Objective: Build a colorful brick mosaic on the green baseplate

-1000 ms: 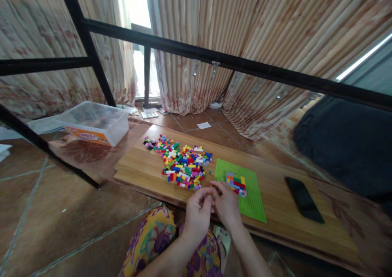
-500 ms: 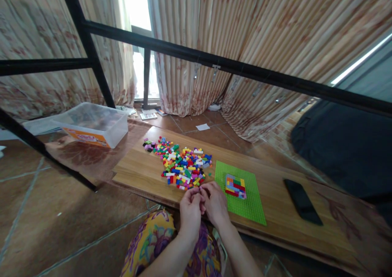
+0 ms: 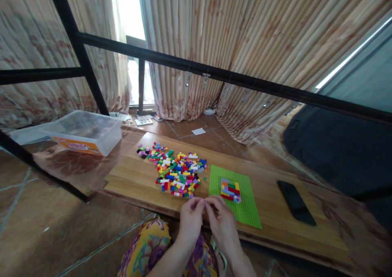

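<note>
My left hand (image 3: 191, 220) and my right hand (image 3: 223, 220) meet fingertip to fingertip over the near edge of the wooden board. Both are pinched closed; whatever sits between the fingertips is too small and hidden to name. Just beyond my left hand spreads a loose pile of coloured toy bricks (image 3: 179, 173). Beside my right hand lies a green baseplate (image 3: 248, 205), its near left part behind that hand. On the baseplate stands a low block of joined bricks (image 3: 231, 190) in red, yellow, green, orange and grey.
A black phone (image 3: 296, 202) lies on the right of the wooden board (image 3: 128, 173). Left of the board stands a clear plastic box (image 3: 112, 136) with an orange label. A black metal rail (image 3: 171, 64) crosses in front of the curtains (image 3: 196, 32). White paper (image 3: 199, 131) lies on the floor.
The view has shifted, so the board and bricks appear slightly lower and further left. My hands have moved a little right relative to the pile, fingertips still together.
</note>
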`<state>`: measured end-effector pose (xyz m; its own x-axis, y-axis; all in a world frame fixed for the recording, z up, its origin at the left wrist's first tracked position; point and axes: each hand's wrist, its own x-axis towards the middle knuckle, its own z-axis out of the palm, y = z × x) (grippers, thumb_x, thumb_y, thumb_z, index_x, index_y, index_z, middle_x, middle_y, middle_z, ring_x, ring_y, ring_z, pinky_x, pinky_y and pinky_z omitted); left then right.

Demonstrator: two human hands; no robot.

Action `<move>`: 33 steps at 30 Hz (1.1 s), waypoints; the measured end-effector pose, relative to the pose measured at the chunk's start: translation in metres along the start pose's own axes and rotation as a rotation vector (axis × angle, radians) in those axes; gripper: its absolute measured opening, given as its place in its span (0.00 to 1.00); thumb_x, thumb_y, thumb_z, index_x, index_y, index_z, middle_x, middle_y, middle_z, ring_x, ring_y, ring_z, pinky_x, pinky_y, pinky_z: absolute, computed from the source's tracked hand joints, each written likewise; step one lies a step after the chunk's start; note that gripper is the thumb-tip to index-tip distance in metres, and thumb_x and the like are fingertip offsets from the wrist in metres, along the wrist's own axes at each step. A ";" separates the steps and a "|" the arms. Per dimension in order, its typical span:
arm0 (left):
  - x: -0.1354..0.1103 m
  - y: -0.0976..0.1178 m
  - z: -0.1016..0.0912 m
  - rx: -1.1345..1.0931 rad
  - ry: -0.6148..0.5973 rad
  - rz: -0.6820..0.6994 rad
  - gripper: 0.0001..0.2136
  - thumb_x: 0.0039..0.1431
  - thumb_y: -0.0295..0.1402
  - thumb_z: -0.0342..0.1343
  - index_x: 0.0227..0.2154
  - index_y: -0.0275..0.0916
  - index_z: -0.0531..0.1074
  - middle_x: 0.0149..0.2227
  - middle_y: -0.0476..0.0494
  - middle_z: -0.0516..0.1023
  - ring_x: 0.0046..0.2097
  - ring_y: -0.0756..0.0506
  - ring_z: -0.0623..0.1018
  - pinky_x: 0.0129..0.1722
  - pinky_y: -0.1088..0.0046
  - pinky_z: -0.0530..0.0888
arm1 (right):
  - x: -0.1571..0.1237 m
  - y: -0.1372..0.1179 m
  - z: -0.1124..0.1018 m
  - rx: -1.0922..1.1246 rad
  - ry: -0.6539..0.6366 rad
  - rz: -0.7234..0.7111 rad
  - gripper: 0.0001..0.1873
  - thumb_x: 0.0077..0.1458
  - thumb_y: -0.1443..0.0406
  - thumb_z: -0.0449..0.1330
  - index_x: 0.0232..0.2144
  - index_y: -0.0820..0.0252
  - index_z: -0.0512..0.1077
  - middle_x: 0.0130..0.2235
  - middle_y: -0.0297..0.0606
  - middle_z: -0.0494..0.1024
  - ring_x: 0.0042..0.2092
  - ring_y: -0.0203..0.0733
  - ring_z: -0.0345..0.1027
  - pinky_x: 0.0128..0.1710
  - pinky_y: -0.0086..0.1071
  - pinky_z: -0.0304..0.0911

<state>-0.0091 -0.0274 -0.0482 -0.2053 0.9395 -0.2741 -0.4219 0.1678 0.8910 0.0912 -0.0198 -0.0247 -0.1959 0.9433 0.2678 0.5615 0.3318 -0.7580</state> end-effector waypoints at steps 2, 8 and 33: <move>-0.001 0.003 0.001 -0.034 -0.034 -0.026 0.15 0.49 0.44 0.59 0.24 0.34 0.70 0.17 0.56 0.62 0.16 0.57 0.58 0.16 0.80 0.54 | -0.002 0.002 0.002 0.062 0.037 0.044 0.12 0.60 0.60 0.52 0.33 0.57 0.73 0.37 0.40 0.75 0.39 0.41 0.69 0.40 0.33 0.64; -0.004 0.008 0.004 -0.021 -0.086 -0.063 0.18 0.46 0.46 0.60 0.30 0.33 0.73 0.18 0.54 0.66 0.16 0.57 0.59 0.16 0.80 0.55 | -0.011 0.023 -0.005 0.097 0.137 0.080 0.13 0.58 0.58 0.54 0.33 0.57 0.75 0.38 0.40 0.76 0.40 0.42 0.69 0.42 0.35 0.65; -0.004 0.008 0.008 0.062 -0.114 -0.108 0.11 0.46 0.35 0.59 0.32 0.33 0.74 0.18 0.54 0.68 0.16 0.57 0.60 0.16 0.80 0.56 | 0.004 0.099 -0.064 -0.305 0.365 0.067 0.17 0.55 0.54 0.55 0.32 0.57 0.79 0.45 0.45 0.71 0.42 0.43 0.67 0.40 0.39 0.66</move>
<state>-0.0048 -0.0278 -0.0375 -0.0584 0.9423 -0.3297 -0.3800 0.2844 0.8802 0.1976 0.0167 -0.0606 0.1131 0.8823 0.4570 0.7839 0.2034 -0.5866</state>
